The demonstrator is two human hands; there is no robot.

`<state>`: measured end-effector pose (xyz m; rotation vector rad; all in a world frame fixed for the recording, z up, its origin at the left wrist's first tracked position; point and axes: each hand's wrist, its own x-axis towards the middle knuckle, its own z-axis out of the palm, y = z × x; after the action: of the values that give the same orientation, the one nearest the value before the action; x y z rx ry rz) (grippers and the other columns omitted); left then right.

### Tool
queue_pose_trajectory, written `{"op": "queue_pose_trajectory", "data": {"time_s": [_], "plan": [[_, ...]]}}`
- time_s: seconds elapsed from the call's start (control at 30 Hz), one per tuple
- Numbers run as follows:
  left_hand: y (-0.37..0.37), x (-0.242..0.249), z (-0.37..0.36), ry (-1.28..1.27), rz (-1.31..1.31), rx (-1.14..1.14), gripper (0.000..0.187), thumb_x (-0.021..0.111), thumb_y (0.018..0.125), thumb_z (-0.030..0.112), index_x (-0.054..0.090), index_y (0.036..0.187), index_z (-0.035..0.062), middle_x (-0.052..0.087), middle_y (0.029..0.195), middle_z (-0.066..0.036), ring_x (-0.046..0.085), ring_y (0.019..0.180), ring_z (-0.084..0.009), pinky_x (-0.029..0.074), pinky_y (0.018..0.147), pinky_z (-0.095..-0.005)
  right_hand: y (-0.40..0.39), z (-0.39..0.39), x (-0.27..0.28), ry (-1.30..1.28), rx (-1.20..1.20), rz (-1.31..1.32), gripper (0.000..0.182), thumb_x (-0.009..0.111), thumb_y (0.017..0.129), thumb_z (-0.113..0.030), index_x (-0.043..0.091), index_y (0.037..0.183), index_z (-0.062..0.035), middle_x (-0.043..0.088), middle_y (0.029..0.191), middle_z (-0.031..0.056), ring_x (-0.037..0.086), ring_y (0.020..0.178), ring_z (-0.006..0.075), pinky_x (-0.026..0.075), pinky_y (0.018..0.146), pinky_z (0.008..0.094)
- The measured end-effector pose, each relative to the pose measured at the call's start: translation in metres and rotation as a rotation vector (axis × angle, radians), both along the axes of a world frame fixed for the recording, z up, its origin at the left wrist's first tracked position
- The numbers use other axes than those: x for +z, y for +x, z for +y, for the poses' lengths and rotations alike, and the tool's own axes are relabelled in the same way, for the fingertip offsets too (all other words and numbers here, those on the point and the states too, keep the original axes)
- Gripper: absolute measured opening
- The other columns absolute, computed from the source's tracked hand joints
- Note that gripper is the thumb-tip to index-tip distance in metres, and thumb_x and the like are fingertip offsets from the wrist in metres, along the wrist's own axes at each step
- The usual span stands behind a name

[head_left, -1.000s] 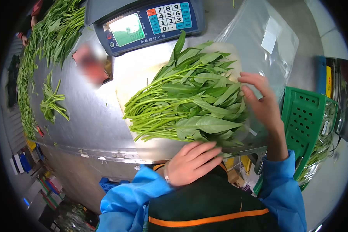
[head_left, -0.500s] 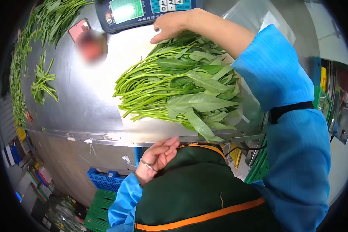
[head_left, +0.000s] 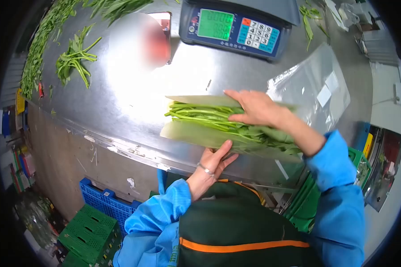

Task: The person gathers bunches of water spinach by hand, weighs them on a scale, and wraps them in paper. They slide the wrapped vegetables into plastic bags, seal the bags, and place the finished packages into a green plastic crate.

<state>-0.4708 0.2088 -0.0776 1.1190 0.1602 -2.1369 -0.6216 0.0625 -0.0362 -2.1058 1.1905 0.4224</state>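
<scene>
Lengthwise, a translucent sheet (head_left: 187, 132) cups slender stems (head_left: 200, 112).

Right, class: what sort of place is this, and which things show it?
Probably a vegetable packing area: a digital scale stands on a metal worktable, with leafy green stems and clear plastic packaging on it too.
</scene>
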Motion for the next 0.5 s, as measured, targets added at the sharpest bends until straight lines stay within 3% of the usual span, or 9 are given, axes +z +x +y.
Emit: {"op": "queue_pose_trajectory", "data": {"time_s": [0.1,0.13,0.2,0.23,0.27,0.3,0.37,0.43,0.5], "plan": [[-0.001,-0.003,-0.013,0.167,-0.062,-0.014,0.048,0.067,0.079,0.022,0.039,0.118,0.0158,0.051,0.112,-0.004,0.051,0.101,-0.0181,0.047,0.081,-0.0375,-0.007,0.014,0.004,0.113,-0.135,-0.193,0.082,0.064,0.07,-0.048,0.03,0.134,-0.0095,0.05,0.113,0.0265,0.05,0.103,0.0404,0.041,0.086,0.0441],[-0.002,0.004,-0.017,0.187,-0.128,-0.007,0.044,0.065,0.079,0.029,0.047,0.114,0.0085,0.053,0.108,-0.006,0.052,0.1,-0.0202,0.046,0.086,-0.0422,-0.004,0.031,0.009,0.106,-0.134,-0.194,0.082,0.064,0.07,-0.048,0.03,0.134,-0.0095,0.05,0.113,0.0265,0.05,0.103,0.0404,0.041,0.086,0.0441],[-0.002,-0.01,-0.017,0.245,-0.122,-0.037,0.041,0.064,0.08,0.028,0.048,0.113,0.0086,0.053,0.104,-0.005,0.052,0.095,-0.019,0.047,0.082,-0.0394,0.007,0.072,0.019,-0.232,0.054,-0.059,0.094,0.066,0.067,-0.052,0.02,0.138,-0.0096,0.039,0.122,0.0316,0.041,0.113,0.041,0.038,0.091,0.0435],[0.0,-0.007,-0.022,0.31,-0.116,-0.069,0.037,0.062,0.081,0.028,0.049,0.111,0.0087,0.054,0.1,-0.004,0.053,0.091,-0.0177,0.049,0.078,-0.0366,0.018,0.086,0.022,-0.242,0.05,-0.06,0.094,0.066,0.067,-0.052,0.02,0.138,-0.0096,0.039,0.122,0.0316,0.041,0.113,0.041,0.038,0.091,0.0435],[-0.001,-0.002,-0.024,0.39,-0.207,-0.095,0.032,0.058,0.084,0.026,0.051,0.108,0.0074,0.052,0.095,-0.005,0.052,0.085,-0.0165,0.049,0.073,-0.0295,0.031,0.098,0.021,-0.312,0.095,0.145,0.099,0.067,0.064,-0.053,0.018,0.138,-0.0091,0.036,0.124,0.0322,0.038,0.116,0.0412,0.036,0.092,0.0445],[0.004,-0.005,-0.024,0.373,-0.213,-0.108,0.032,0.058,0.084,0.026,0.051,0.108,0.0074,0.052,0.095,-0.005,0.052,0.085,-0.0165,0.049,0.073,-0.0295,0.041,0.103,0.018,-0.383,0.13,0.354,0.104,0.068,0.061,-0.054,0.015,0.139,-0.0085,0.033,0.125,0.0328,0.035,0.118,0.0413,0.034,0.094,0.0455],[0.014,-0.014,-0.021,0.155,-0.101,-0.1,0.031,0.058,0.085,0.026,0.051,0.106,0.0047,0.052,0.098,-0.007,0.051,0.083,-0.0156,0.048,0.075,-0.0259,0.043,0.097,0.009,-0.523,0.071,0.322,0.102,0.071,0.062,-0.044,0.014,0.14,-0.013,0.04,0.119,0.0274,0.043,0.109,0.0393,0.039,0.088,0.0459],[0.035,0.005,-0.031,0.095,-0.054,-0.204,0.035,0.057,0.085,0.027,0.05,0.108,0.0019,0.052,0.102,-0.008,0.052,0.087,-0.016,0.046,0.077,-0.0249,0.038,0.074,0.026,-0.168,-0.019,0.198,0.1,0.073,0.065,-0.033,0.009,0.141,-0.0215,0.047,0.107,0.0218,0.051,0.095,0.0373,0.043,0.08,0.0457],[0.051,0.019,-0.04,-0.327,-0.023,-0.547,0.037,0.055,0.087,0.029,0.049,0.11,0.001,0.053,0.108,-0.006,0.052,0.096,-0.0155,0.044,0.08,-0.0294,0.027,0.065,0.07,-0.203,-0.108,0.178,0.097,0.072,0.066,-0.027,0.01,0.141,-0.0232,0.047,0.102,0.0203,0.052,0.089,0.0357,0.044,0.077,0.0445]]}}
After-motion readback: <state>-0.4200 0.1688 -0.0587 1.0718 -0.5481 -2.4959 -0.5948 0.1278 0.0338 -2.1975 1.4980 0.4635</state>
